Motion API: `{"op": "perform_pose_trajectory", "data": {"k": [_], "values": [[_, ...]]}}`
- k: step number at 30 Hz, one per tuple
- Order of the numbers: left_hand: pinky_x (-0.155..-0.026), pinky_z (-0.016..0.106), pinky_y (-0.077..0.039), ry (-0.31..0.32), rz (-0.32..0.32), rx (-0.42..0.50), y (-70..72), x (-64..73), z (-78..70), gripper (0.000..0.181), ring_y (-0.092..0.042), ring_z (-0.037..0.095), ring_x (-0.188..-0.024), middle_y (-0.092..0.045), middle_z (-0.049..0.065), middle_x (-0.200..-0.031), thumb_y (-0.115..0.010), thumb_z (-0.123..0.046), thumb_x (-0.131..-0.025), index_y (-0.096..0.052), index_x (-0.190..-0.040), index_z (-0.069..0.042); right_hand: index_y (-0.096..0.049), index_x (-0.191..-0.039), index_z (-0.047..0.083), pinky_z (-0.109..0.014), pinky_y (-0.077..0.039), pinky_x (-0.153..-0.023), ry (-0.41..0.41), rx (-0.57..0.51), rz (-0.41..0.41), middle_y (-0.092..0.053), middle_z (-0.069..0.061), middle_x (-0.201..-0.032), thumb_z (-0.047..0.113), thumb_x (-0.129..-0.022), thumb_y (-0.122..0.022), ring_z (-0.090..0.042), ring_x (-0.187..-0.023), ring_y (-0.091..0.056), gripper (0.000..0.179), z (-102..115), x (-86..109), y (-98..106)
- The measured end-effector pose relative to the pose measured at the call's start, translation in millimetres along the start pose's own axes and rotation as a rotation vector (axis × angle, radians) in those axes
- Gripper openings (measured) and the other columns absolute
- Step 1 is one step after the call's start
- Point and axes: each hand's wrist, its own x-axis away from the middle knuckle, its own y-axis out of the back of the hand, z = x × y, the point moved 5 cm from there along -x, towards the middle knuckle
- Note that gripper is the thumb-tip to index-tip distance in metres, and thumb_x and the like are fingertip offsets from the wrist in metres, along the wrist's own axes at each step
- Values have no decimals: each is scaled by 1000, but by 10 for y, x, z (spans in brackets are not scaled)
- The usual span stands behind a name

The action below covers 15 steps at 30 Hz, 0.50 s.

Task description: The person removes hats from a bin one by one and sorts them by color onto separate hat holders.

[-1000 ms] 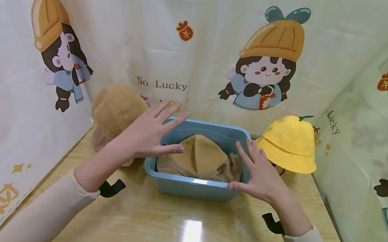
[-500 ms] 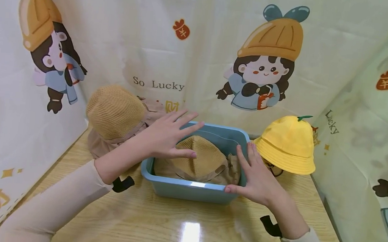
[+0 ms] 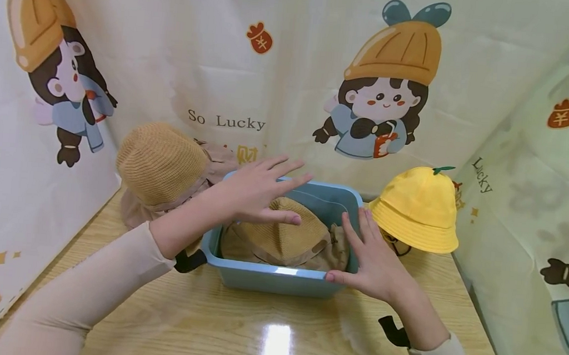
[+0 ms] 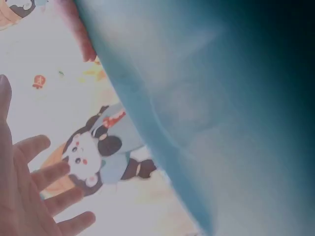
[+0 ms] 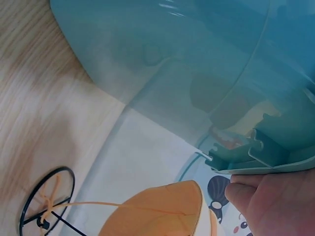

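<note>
Blue bin (image 3: pixel 278 282) stands on the wood-grain table (image 3: pixel 193 321) in front of me, with a tan hat (image 3: pixel 292 231) inside it. My left hand (image 3: pixel 258 189) grips nothing; its spread fingers hover over the bin's left part. My right hand (image 3: pixel 373 262) is unclenched, fingers extended along the right end and thumb at the front rim; it seems to touch the rim, though the right wrist view crops it. Another tan hat (image 3: pixel 160 165) sits to the left, a yellow hat (image 3: pixel 417 210) to the right.
</note>
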Motion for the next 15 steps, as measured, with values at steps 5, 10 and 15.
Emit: {"op": "perform_pose_trajectory", "data": {"k": [5, 10, 15], "values": [[-113, 52, -37, 10, -58, 20, 196, -8, 74, 86, -30, 28, -148, -28, 2, -163, -40, -80, -89, -28, -159, -31, -2, -162, 23, -67, -28, -112, 8, 4, -5, 8, -19, -166, 75, -77, -65, -38, -153, 8, 118, 7, -9, 5], [-115, 50, -35, -61, -49, 72, 114, -80, 71, 75, -33, 28, -147, -33, 5, -161, -42, -70, -96, -32, -157, -28, -2, -162, 23, -68, -27, -111, 6, 3, -12, 6, -20, -166, 74, -78, -65, -36, -153, 10, 117, -10, 5, 1], [-120, 50, -25, -125, 48, 123, -22, -151, 69, 64, -26, 31, -150, -29, 8, -163, -39, -59, -102, -32, -158, -28, -1, -161, 25, -67, -27, -112, 10, 3, -13, 7, -20, -166, 74, -78, -65, -34, -153, 12, 117, -4, 9, 8]]}}
